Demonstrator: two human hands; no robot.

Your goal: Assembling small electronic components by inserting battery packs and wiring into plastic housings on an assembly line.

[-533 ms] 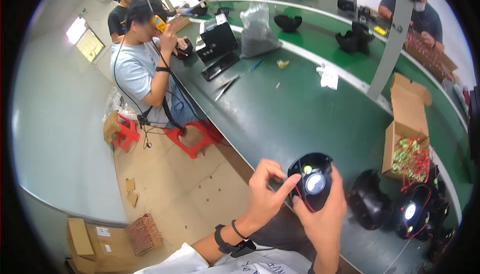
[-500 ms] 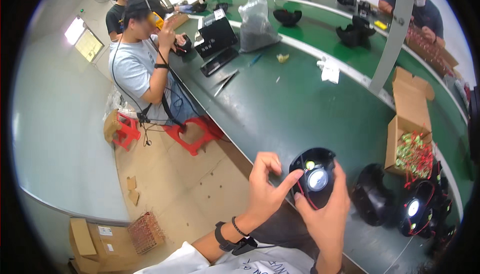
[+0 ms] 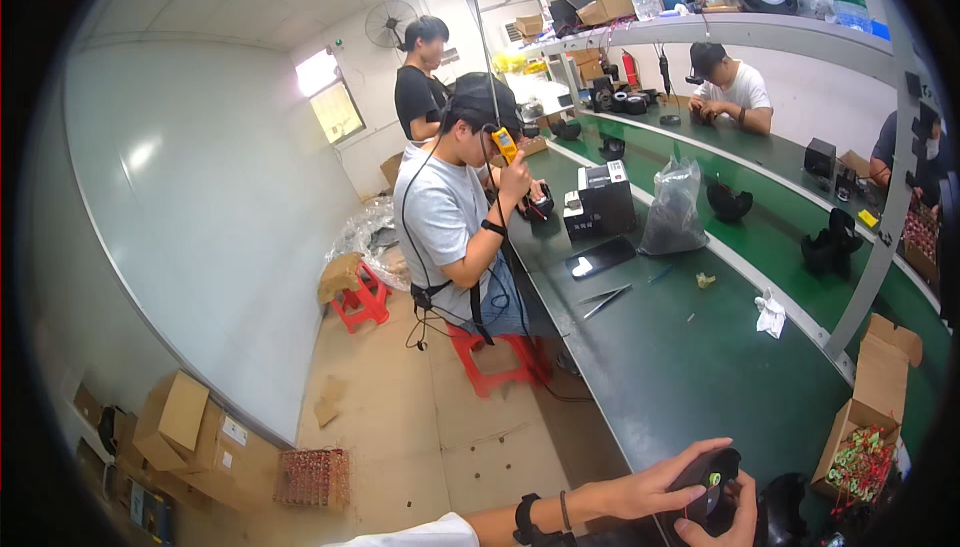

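Observation:
A black rounded housing [image 3: 708,482] with a small green part inside is held low in the head view, at the near edge of the bench. My left hand [image 3: 650,484] spans it from the left, fingers along its far rim and thumb across its front. From the right, my right hand [image 3: 738,525] grips it, with the thumb at its lower side. The hands and the frame's edge hide much of its inside. Beside my right hand sits another black shell [image 3: 785,509]. Further right, an open cardboard box [image 3: 880,367] contains small green parts with red wires [image 3: 860,462].
The green bench [image 3: 680,357] carries tweezers [image 3: 606,300], a phone [image 3: 600,258], a black box [image 3: 602,209], a grey plastic bag [image 3: 676,212] and crumpled tissue [image 3: 770,315]. A metal post [image 3: 870,287] rises at the right. Co-workers sit at the bench; one holds a yellow device [image 3: 504,144].
The head view has tilted up and turned left, so my hands and the housing now appear lower and further right. My left fingers, earlier partly curled away from the housing, now stretch over it.

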